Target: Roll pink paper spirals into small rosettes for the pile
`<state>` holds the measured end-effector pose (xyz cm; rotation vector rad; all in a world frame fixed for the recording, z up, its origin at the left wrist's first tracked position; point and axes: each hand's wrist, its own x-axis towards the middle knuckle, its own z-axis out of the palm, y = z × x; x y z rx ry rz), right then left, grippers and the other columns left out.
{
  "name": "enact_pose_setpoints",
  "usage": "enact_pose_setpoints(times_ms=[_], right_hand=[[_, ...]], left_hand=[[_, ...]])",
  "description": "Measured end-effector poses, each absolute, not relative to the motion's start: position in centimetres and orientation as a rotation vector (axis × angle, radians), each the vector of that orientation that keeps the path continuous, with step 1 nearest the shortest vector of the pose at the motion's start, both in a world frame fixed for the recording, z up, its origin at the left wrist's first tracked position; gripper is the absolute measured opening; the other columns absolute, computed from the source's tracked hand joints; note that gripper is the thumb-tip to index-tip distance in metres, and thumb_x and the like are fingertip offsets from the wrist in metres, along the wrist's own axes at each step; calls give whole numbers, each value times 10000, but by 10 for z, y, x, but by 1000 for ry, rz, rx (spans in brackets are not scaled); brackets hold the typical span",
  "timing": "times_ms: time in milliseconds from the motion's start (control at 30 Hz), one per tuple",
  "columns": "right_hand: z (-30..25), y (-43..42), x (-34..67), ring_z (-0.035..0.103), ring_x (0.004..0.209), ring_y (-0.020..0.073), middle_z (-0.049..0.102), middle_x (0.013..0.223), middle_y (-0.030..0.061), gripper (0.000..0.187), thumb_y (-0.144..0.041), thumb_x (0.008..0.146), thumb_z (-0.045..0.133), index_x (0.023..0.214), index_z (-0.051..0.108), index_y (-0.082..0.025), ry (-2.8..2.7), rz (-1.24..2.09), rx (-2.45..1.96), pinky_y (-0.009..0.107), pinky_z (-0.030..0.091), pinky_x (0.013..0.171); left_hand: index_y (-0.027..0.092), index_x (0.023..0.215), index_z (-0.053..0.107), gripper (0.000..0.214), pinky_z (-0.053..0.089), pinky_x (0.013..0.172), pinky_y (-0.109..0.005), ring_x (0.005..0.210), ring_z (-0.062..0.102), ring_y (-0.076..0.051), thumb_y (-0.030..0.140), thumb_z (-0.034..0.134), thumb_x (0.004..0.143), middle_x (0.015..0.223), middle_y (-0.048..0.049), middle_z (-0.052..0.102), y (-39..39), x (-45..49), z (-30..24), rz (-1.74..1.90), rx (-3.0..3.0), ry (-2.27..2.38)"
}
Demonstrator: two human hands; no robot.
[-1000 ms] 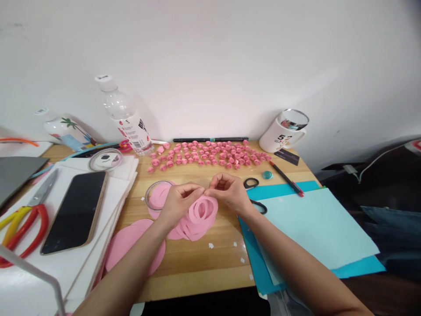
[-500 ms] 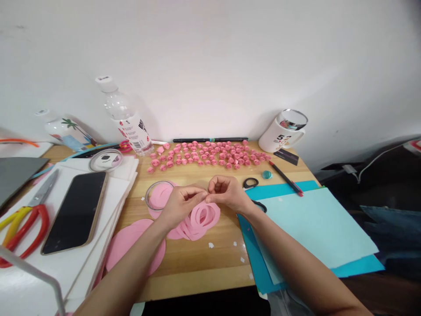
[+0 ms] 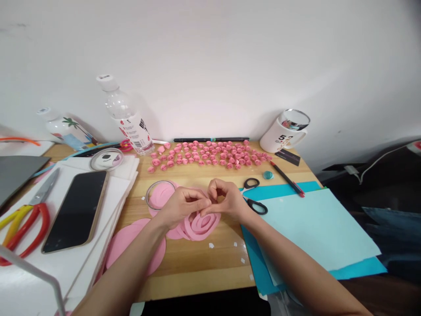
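My left hand and my right hand meet over the middle of the table, fingertips pinched together. Between them they grip a pink paper spiral, whose loops hang just below the fingers; the pinched end itself is hidden. More cut pink paper lies under and left of the spiral. A round clear ring-shaped lid rests on pink paper circles beside my left hand. Larger pink paper discs lie under my left forearm. Many small rolled pink paper roses spread along the back of the table.
Black-handled scissors lie right of my right hand, by light blue paper sheets. At the back stand a mug and a water bottle. A phone and red-yellow scissors rest on white boards at left.
Both hands have dropped slightly, with the right fingers bending inward. The spiral's loops have shifted lower and look wider. More of the black-handled scissors shows.
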<state>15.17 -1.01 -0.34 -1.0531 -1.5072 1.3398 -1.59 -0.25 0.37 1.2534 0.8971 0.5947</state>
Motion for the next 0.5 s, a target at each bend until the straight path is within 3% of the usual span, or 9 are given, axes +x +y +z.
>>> enact_pose_setpoints(times_ms=[200,400,500], right_hand=[[-7,-12,149,302,486,67,362,526,-80,516,-400,449,831,546,368,-192,-1441,1402,-1052,221,228,449],[-9,-4,154,566,634,123,624,703,3,227,-346,635,746,717,621,-175,-1323,1499,-951,255,446,600],[-9,-3,153,613,739,148,670,807,19,196,-299,672,723,839,684,-205,-1297,1440,-947,289,485,702]], left_hand=[[127,561,585,294,292,395,-176,445,403,-49,372,633,716,564,13,515,-5,-11,7,645,1273,923],[141,634,585,275,282,378,-175,398,375,-55,396,607,732,465,42,470,-6,-8,12,825,1267,1122],[138,648,601,251,321,416,-184,443,406,-65,376,624,724,516,31,514,-4,-9,11,903,1321,1172]])
